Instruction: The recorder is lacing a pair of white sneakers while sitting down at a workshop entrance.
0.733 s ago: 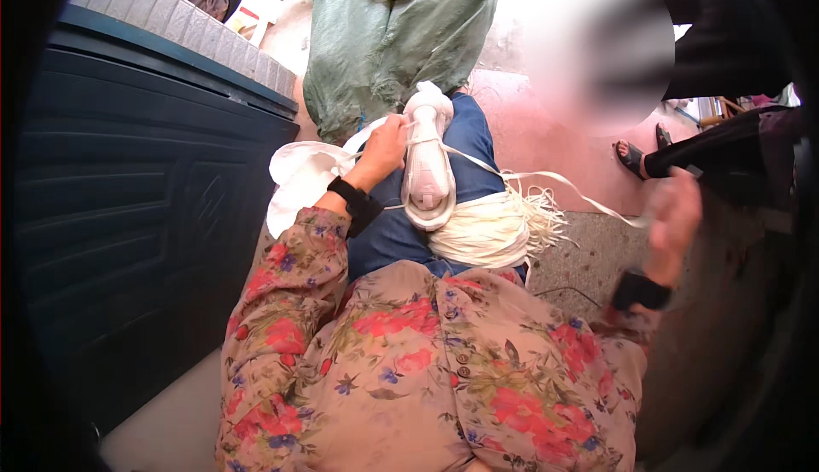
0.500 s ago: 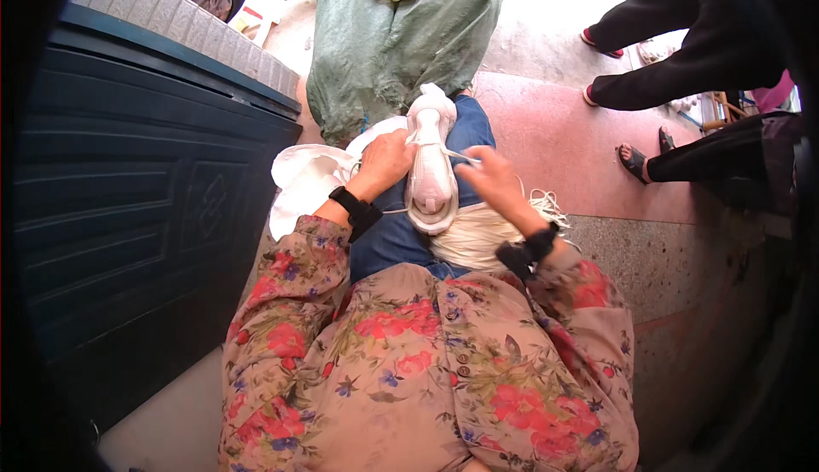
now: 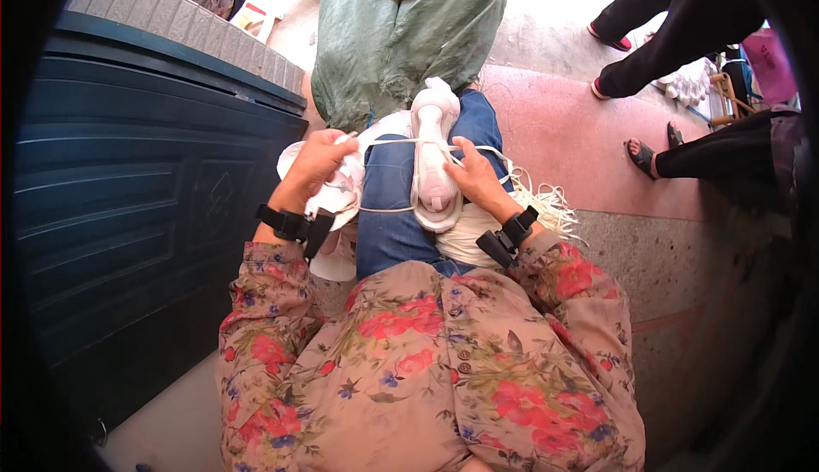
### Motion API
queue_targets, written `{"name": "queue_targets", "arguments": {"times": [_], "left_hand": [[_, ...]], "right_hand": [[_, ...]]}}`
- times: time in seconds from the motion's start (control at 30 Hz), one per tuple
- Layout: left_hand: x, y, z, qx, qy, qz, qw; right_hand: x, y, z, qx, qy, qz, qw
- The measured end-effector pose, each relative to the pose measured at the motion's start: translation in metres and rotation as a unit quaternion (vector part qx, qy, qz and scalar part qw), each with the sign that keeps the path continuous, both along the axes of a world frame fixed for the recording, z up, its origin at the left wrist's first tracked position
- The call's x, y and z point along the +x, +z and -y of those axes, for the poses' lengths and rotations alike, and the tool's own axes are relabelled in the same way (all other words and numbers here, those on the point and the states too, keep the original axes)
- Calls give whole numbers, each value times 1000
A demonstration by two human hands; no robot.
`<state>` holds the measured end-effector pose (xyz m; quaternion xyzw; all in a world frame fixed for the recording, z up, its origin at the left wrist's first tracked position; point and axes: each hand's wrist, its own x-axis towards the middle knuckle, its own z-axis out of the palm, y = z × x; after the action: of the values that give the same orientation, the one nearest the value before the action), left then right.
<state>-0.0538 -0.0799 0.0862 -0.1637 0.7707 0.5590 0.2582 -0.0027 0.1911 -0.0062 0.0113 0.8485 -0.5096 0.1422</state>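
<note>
Left hand (image 3: 322, 160) out from the shoe's flank to the lap's left edge since the earlier frame; right hand (image 3: 478, 175) moved slightly in, now against the shoe's right side. White shoe (image 3: 436, 122) lies lengthwise on the jeans lap (image 3: 386, 246), between the knees, its narrower end toward the green sack (image 3: 409, 45). Left fingers closed, pinching a white cord (image 3: 391, 141) stretched across to the shoe's middle. Right thumb and fingers bent together, apparently nipping cord at the shoe; fingertips partly hidden.

Risks, as judged: an uneven pull from the left could roll the shoe, as only soft denim bears it. Slack on the right side could let the crossing slip. Lower strand over the left thigh might snag on the white pieces (image 3: 347, 189) by the lap's left edge; loose ends of the cord bundle (image 3: 473, 237) at the right edge could tangle.
</note>
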Motion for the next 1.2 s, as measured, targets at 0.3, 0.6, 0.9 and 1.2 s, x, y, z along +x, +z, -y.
{"name": "queue_targets", "arguments": {"times": [0.3, 0.6, 0.9, 1.2], "left_hand": [[8, -36, -6, -36, 0, -41, 998], [21, -50, -68, -112, -51, -319, 940], [25, -82, -73, -297, -169, -341, 875], [13, -90, -81, -323, -179, -407, 835]], "right_hand": [[6, 3, -2, 6, -26, 4, 1000], [1, 15, 8, 10, -13, -44, 999], [-6, 16, 29, 169, 107, -163, 966], [-7, 18, 33, 266, 154, -134, 942]]}}
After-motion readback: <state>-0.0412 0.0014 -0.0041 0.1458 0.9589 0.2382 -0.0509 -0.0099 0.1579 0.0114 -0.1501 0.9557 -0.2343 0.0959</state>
